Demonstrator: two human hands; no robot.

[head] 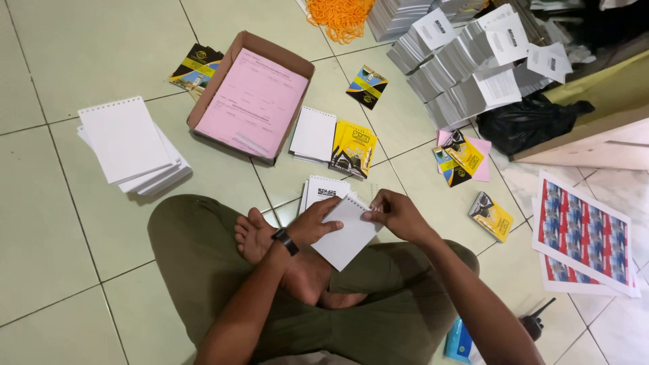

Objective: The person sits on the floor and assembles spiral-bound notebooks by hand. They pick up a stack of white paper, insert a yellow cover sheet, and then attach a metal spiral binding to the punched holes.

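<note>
Between both hands, left and right, gripped: a white notepad.

Brown cardboard box w/ pink sheets, orange rubber-band heap, black plastic bag, grey paper stacks on pale tiled floor.

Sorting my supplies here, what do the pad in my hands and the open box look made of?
Spiral-bound pad: plain matte white paper, punched holes along its edge; binding material unclear. Open box: brown cardboard by its dull tan walls and folded flaps, holding pink paper sheets.
</note>
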